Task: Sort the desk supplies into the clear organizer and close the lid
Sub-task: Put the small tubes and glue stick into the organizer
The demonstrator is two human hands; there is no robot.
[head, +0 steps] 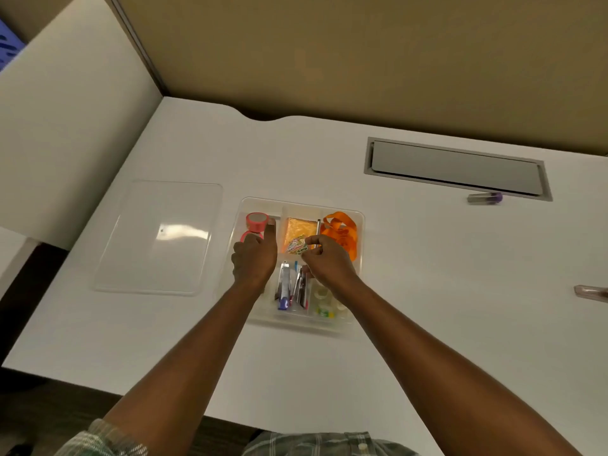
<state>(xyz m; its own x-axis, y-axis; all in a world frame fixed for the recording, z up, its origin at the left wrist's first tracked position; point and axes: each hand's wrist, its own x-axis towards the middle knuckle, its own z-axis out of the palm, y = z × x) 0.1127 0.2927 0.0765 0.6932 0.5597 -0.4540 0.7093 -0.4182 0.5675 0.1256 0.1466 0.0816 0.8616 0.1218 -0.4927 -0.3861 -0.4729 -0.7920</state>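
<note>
The clear organizer (360, 222) sits open at the middle of the white desk. Its far compartments hold a pink tape roll (256, 221), an orange pad (300, 229) with a pack of coloured clips (296, 245) on it, and an orange ribbon (342, 232). The near compartments hold staplers and pens (285, 287) and small clear tape rolls (324, 306). My left hand (255, 260) rests over the left compartment, forefinger stretched out beside the pink roll, holding nothing that I can see. My right hand (325, 261) hovers over the middle, fingers curled and apart. The clear lid (158, 236) lies flat to the left.
A grey cable hatch (455, 167) is set into the desk at the far right. A purple-capped tube (485, 197) lies just in front of it. Another small grey object (590, 292) lies at the right edge. A beige partition stands behind the desk.
</note>
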